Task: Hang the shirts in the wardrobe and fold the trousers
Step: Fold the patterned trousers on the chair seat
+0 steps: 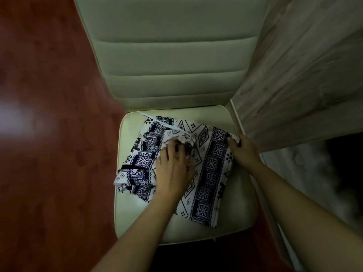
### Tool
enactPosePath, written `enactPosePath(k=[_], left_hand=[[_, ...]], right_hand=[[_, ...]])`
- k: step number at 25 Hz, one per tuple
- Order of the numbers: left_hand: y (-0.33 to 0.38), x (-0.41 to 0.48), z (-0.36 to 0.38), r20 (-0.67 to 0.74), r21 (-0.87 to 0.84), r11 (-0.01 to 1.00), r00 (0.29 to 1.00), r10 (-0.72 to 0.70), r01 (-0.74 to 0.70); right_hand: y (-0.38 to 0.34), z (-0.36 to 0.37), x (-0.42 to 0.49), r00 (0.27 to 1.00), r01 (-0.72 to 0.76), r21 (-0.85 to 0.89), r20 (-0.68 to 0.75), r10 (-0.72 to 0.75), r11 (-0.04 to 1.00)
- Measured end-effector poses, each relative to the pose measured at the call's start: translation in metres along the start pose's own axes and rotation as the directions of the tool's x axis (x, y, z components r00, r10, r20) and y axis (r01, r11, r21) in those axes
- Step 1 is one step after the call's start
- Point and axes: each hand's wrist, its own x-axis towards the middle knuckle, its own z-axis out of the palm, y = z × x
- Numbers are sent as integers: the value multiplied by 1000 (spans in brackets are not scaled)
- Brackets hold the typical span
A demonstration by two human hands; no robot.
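White trousers with a dark blue geometric print (208,179) lie bunched and partly folded on the seat of a pale green chair (235,213). My left hand (173,165) rests on the middle of the cloth, fingers closed around a raised fold. At the trousers' right edge my right hand (243,150) pinches the fabric near the far corner. A loose flap of the trousers hangs toward the seat's left side.
The chair's padded backrest (172,61) rises behind the seat. A reddish wooden floor (49,134) lies to the left. On the right stands a grey wood-grain panel (306,75), with a dark space below it.
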Motion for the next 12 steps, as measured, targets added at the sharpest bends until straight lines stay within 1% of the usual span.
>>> enactPosePath(k=[1, 3, 4, 7, 9, 10, 11, 12], left_hand=[[1, -2, 12, 38, 53, 998, 999, 34, -36], [-2, -3, 30, 181, 61, 994, 981, 74, -86], [-5, -4, 36, 228, 72, 992, 970, 81, -100], [-11, 0, 40, 276, 140, 984, 959, 66, -108], [-7, 1, 30, 325, 52, 993, 942, 85, -107], [-6, 1, 23, 317, -14, 994, 943, 104, -105], [-7, 2, 13, 256, -81, 991, 959, 121, -103], [-11, 3, 0, 96, -154, 983, 989, 112, -96]], right_hand=[[3, 2, 1, 1000, -6, 8, -18, 6, 1000], [6, 2, 3, 998, -32, 26, -45, 33, 999], [7, 3, 4, 998, -45, 39, -53, 47, 998], [3, 1, 2, 997, -70, 103, -26, 73, 992], [2, 1, -7, 997, -66, 119, -25, 70, 991], [4, 3, -13, 998, -54, 74, -32, 57, 996], [6, 4, -21, 998, -39, 14, -51, 40, 999], [10, 6, -32, 996, -43, -22, -73, 42, 999]])
